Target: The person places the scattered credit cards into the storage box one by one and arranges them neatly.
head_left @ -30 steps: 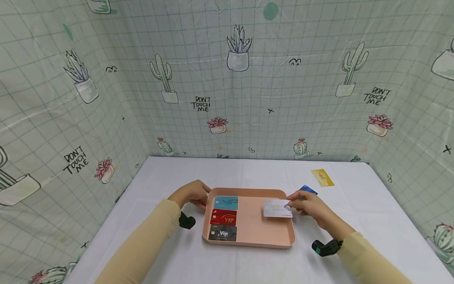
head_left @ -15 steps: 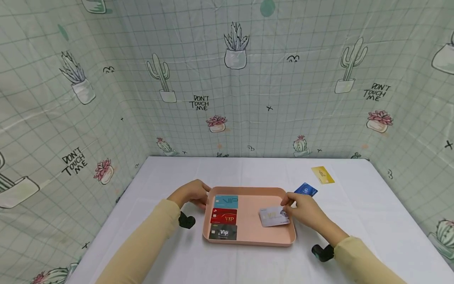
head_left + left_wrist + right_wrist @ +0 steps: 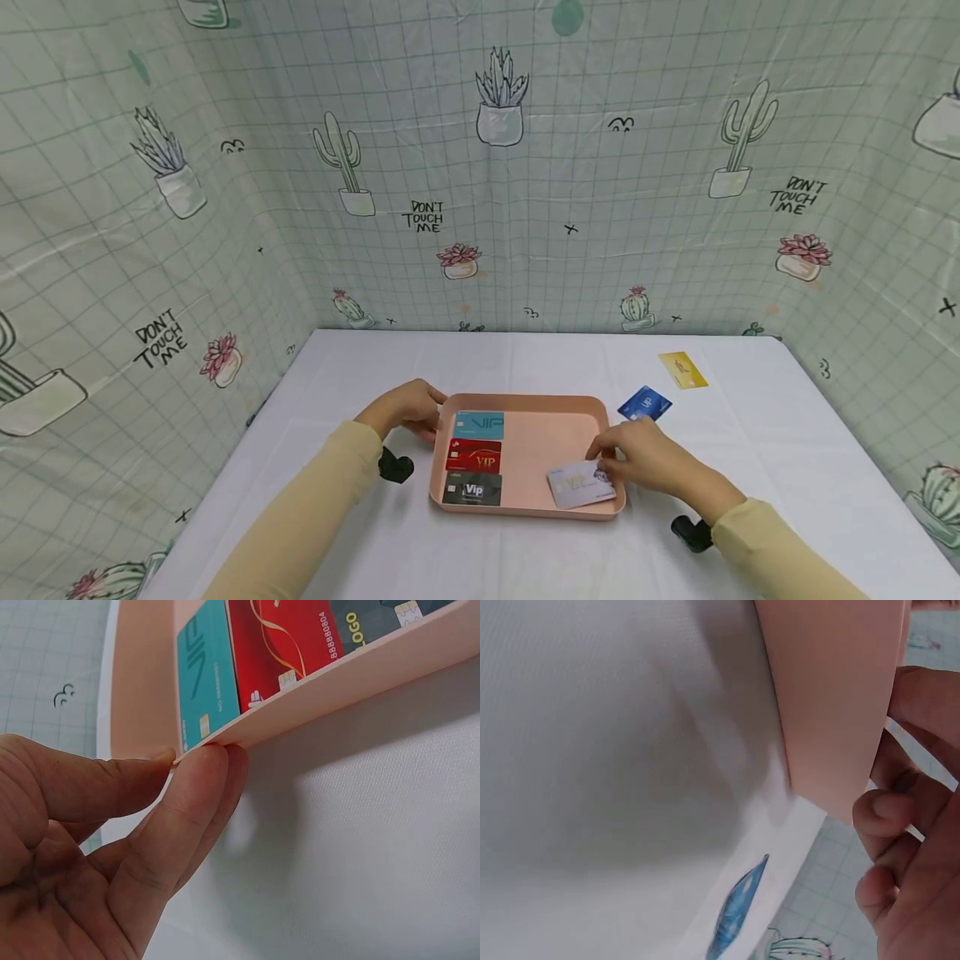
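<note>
A shallow pink tray [image 3: 536,500] sits on the white table. My left hand [image 3: 411,408] pinches its far left corner; the left wrist view has the thumb [image 3: 112,784] and fingers [image 3: 187,799] at the rim. Down the tray's left side lie a teal VIP card [image 3: 478,426], a red VIP card [image 3: 474,456] and a black Vip card [image 3: 472,489]. Over the tray's near right part, my right hand [image 3: 641,454] holds a silver VIP card [image 3: 579,486] by its right end, the card slightly tilted. The right wrist view hides this card behind the tray wall [image 3: 832,697].
Beyond the tray's far right corner, a blue VIP card [image 3: 645,403] lies on the white table [image 3: 480,362]. Farther back is a gold card [image 3: 683,370]. A patterned cloth [image 3: 525,192] rises behind and along both sides of the table.
My right hand has brought the silver card toward me, down to the tray's near right corner, turning it a little. The blue card shows more fully. My left hand stays at the tray's corner.
</note>
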`<state>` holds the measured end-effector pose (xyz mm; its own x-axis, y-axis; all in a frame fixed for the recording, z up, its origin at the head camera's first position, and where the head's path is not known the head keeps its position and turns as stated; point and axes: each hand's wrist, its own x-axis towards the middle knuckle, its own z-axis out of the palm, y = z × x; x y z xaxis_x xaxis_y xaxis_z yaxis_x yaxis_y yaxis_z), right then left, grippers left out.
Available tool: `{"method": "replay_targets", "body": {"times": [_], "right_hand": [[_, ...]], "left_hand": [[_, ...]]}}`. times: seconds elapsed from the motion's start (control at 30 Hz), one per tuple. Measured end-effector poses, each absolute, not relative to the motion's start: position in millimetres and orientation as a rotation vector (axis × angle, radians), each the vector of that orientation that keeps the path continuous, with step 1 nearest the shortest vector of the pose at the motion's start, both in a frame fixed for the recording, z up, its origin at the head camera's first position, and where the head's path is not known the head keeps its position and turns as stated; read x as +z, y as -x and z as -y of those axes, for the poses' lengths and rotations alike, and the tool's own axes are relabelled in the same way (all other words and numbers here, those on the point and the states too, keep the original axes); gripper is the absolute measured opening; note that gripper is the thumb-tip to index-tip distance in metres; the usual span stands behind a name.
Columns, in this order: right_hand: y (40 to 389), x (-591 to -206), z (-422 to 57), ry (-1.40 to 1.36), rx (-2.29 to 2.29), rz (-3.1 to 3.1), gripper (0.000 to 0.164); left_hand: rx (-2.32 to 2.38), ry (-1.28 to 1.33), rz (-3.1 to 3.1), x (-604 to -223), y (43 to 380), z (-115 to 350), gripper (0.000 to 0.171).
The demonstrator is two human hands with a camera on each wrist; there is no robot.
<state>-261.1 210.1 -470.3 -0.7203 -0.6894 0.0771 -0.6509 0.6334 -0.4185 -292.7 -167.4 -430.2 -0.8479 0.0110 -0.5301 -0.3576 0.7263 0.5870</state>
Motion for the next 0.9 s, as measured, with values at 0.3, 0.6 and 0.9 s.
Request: {"method": "replay_targets", "body": {"times": [0.3,0.6,0.9], "right_hand": [[254.3,-466.4,-203.4,1.124,-0.489,-2.808,0.012],[250.4,-473.7,-202.8,1.150,-0.395,-2.860,0.012],[247.3,-475.3,-199.0,1.116,-0.362,-2.880,0.012]], "left_hand": [[0.970,0.263,-2.420,-433.9,293.4,168.3,0.048],[0.976,0.263,-2.423,-436.0,292.9,167.8,0.048],[0.977,0.273,-2.421,-435.1,293.5,167.2,0.049]]}}
